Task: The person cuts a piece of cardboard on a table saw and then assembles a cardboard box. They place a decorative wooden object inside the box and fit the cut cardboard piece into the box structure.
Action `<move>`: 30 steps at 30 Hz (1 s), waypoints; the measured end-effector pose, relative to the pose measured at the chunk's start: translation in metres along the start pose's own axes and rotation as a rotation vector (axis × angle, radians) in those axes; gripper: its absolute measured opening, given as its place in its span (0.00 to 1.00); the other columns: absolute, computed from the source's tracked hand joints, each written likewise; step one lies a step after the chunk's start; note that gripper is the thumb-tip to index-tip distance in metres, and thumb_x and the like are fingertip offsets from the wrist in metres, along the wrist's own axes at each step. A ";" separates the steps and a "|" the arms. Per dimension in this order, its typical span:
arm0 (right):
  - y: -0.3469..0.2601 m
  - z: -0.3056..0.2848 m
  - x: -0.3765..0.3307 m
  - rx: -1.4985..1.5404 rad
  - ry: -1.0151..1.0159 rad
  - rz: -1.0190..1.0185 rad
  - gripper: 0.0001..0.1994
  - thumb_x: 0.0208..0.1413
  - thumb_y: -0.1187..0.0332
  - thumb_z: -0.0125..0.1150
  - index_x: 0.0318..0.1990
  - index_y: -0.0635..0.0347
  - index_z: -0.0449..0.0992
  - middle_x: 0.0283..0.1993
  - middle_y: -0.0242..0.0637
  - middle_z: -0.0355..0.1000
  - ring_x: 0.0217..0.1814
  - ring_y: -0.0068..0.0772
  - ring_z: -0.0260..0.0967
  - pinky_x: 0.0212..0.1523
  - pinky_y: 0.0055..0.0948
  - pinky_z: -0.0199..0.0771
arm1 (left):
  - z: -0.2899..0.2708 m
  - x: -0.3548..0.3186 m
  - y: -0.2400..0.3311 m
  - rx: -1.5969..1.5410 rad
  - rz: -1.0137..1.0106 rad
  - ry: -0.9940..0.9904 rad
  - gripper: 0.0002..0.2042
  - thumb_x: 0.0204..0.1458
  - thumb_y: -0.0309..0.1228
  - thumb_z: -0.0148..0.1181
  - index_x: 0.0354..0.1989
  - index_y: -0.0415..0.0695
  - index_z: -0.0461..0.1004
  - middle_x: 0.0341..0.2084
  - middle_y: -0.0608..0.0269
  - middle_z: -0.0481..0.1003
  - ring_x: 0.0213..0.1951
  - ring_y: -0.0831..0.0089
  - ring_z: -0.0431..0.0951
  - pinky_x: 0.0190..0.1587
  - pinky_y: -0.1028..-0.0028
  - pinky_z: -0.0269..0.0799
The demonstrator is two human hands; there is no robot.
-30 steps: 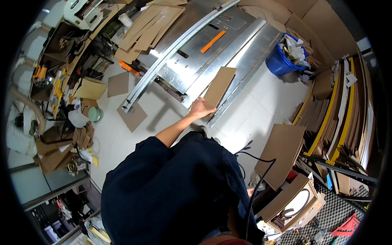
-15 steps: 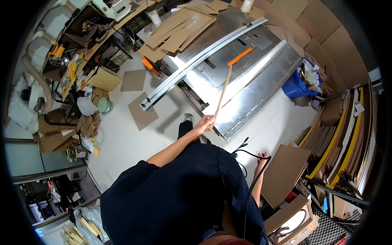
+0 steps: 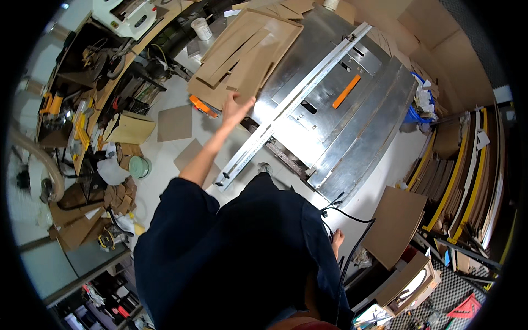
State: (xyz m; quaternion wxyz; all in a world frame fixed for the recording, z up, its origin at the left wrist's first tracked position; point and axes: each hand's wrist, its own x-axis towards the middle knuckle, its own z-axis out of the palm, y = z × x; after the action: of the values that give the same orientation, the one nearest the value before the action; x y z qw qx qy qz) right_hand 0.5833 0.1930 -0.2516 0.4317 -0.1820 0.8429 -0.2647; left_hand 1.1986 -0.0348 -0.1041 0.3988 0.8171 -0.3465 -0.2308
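Observation:
My left hand [image 3: 235, 113] is closed on the near end of a brown board strip [image 3: 254, 77], above a pile of similar boards [image 3: 212, 76] at the far left of the metal saw table [image 3: 352, 135]. Across the table and past its near edge runs a long silver fence rail [image 3: 297, 102]. An orange stick [image 3: 346, 91] lies on the tabletop right of the rail. Low at my right side hangs my right hand [image 3: 337, 238], its fingers curled in with nothing visible in them, close to a black cable [image 3: 360, 234].
A large brown panel [image 3: 393, 226] leans at my right, in front of a rack of upright boards [image 3: 440, 181]. A blue bin [image 3: 421, 110] with scraps stands beyond the table. Flat brown sheets [image 3: 175, 122] lie on the floor at left, near a green bucket [image 3: 139, 166].
My left hand has swung left with the strip, from the table's near edge to the board pile. The view has shifted. My right hand has come closer to my body, fingers more curled.

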 end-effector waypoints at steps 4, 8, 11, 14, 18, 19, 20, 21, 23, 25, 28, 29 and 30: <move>0.074 -0.003 -0.028 0.131 0.129 0.012 0.17 0.58 0.59 0.58 0.40 0.67 0.71 0.27 0.35 0.69 0.26 0.27 0.67 0.27 0.30 0.69 | -0.029 0.090 0.025 0.338 0.065 0.117 0.43 0.36 0.55 0.69 0.57 0.37 0.63 0.56 0.43 0.65 0.60 0.48 0.61 0.63 0.52 0.52; 0.134 -0.003 -0.025 -0.085 0.096 0.072 0.19 0.57 0.56 0.60 0.38 0.68 0.74 0.30 0.38 0.74 0.26 0.25 0.68 0.29 0.27 0.69 | -0.032 0.162 0.016 0.587 0.066 0.106 0.46 0.35 0.57 0.68 0.59 0.38 0.62 0.58 0.40 0.63 0.63 0.46 0.57 0.65 0.48 0.48; 0.180 -0.052 -0.052 -0.092 0.046 0.055 0.21 0.57 0.54 0.61 0.39 0.69 0.73 0.29 0.37 0.73 0.26 0.25 0.68 0.29 0.26 0.69 | 0.028 0.156 -0.012 0.734 0.115 0.021 0.46 0.38 0.57 0.66 0.61 0.37 0.60 0.61 0.39 0.59 0.65 0.46 0.54 0.66 0.49 0.46; 0.149 -0.006 -0.074 -0.039 0.061 0.068 0.22 0.57 0.53 0.61 0.41 0.69 0.72 0.33 0.40 0.73 0.29 0.28 0.68 0.32 0.28 0.70 | 0.039 0.153 -0.015 0.826 0.286 0.008 0.43 0.43 0.54 0.64 0.63 0.37 0.59 0.64 0.41 0.56 0.67 0.46 0.51 0.67 0.49 0.45; 0.111 0.009 -0.112 -0.023 0.102 0.091 0.24 0.57 0.53 0.61 0.45 0.70 0.71 0.37 0.43 0.73 0.34 0.32 0.69 0.36 0.29 0.70 | 0.092 0.150 -0.047 0.642 0.458 -0.246 0.39 0.46 0.48 0.63 0.63 0.38 0.59 0.66 0.49 0.52 0.68 0.52 0.49 0.67 0.49 0.45; 0.108 0.008 -0.123 -0.019 0.128 0.100 0.24 0.57 0.53 0.61 0.46 0.71 0.71 0.38 0.44 0.73 0.35 0.33 0.69 0.37 0.30 0.71 | 0.107 0.137 -0.035 0.698 0.454 -0.260 0.37 0.47 0.46 0.63 0.62 0.38 0.60 0.66 0.50 0.53 0.68 0.52 0.50 0.67 0.49 0.45; 0.104 0.009 -0.131 -0.014 0.150 0.108 0.25 0.57 0.53 0.61 0.46 0.71 0.70 0.39 0.45 0.73 0.36 0.34 0.69 0.38 0.30 0.71 | 0.114 0.127 -0.025 0.756 0.449 -0.271 0.35 0.48 0.44 0.62 0.62 0.38 0.60 0.66 0.52 0.53 0.68 0.53 0.51 0.67 0.49 0.45; 0.096 0.011 -0.138 -0.022 0.156 0.111 0.25 0.57 0.53 0.61 0.47 0.71 0.70 0.40 0.46 0.72 0.37 0.35 0.69 0.39 0.31 0.71 | 0.115 0.129 -0.026 0.814 0.446 -0.264 0.33 0.49 0.42 0.62 0.61 0.39 0.61 0.66 0.53 0.53 0.68 0.53 0.51 0.67 0.48 0.46; 0.082 0.017 -0.146 -0.025 0.162 0.107 0.26 0.57 0.52 0.61 0.49 0.72 0.69 0.42 0.48 0.72 0.40 0.37 0.69 0.41 0.32 0.71 | 0.117 0.133 -0.030 0.931 0.442 -0.242 0.29 0.50 0.37 0.60 0.60 0.40 0.62 0.66 0.54 0.53 0.67 0.53 0.52 0.67 0.46 0.47; 0.070 0.020 -0.155 -0.033 0.170 0.102 0.28 0.57 0.52 0.61 0.51 0.72 0.69 0.44 0.50 0.72 0.42 0.39 0.70 0.43 0.33 0.72 | 0.112 0.134 -0.025 0.886 0.475 -0.233 0.26 0.50 0.33 0.60 0.59 0.42 0.64 0.65 0.55 0.54 0.67 0.53 0.53 0.65 0.44 0.48; 0.078 0.023 -0.152 -0.019 0.182 0.049 0.26 0.57 0.52 0.61 0.48 0.71 0.69 0.41 0.47 0.72 0.38 0.35 0.69 0.39 0.31 0.71 | 0.105 0.143 -0.036 0.819 0.537 -0.179 0.22 0.48 0.29 0.59 0.55 0.43 0.67 0.62 0.59 0.58 0.65 0.54 0.57 0.63 0.41 0.52; 0.090 0.024 -0.148 -0.003 0.204 0.005 0.25 0.57 0.53 0.61 0.47 0.71 0.70 0.38 0.44 0.72 0.36 0.33 0.69 0.37 0.30 0.71 | 0.105 0.144 -0.036 0.796 0.537 -0.175 0.22 0.48 0.28 0.59 0.54 0.43 0.68 0.62 0.60 0.59 0.64 0.55 0.57 0.62 0.41 0.53; 0.103 0.025 -0.141 0.017 0.227 -0.062 0.24 0.57 0.53 0.61 0.45 0.70 0.70 0.36 0.42 0.72 0.33 0.31 0.68 0.35 0.29 0.70 | 0.106 0.147 -0.032 0.767 0.542 -0.167 0.21 0.48 0.27 0.59 0.53 0.43 0.68 0.61 0.60 0.59 0.64 0.55 0.58 0.62 0.41 0.54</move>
State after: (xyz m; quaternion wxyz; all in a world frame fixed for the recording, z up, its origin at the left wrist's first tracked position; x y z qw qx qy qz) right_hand 0.6750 0.3432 -0.2366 0.3266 -0.1732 0.8781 -0.3037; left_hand 1.2380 -0.1828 -0.2059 0.0848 0.7643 -0.6381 -0.0388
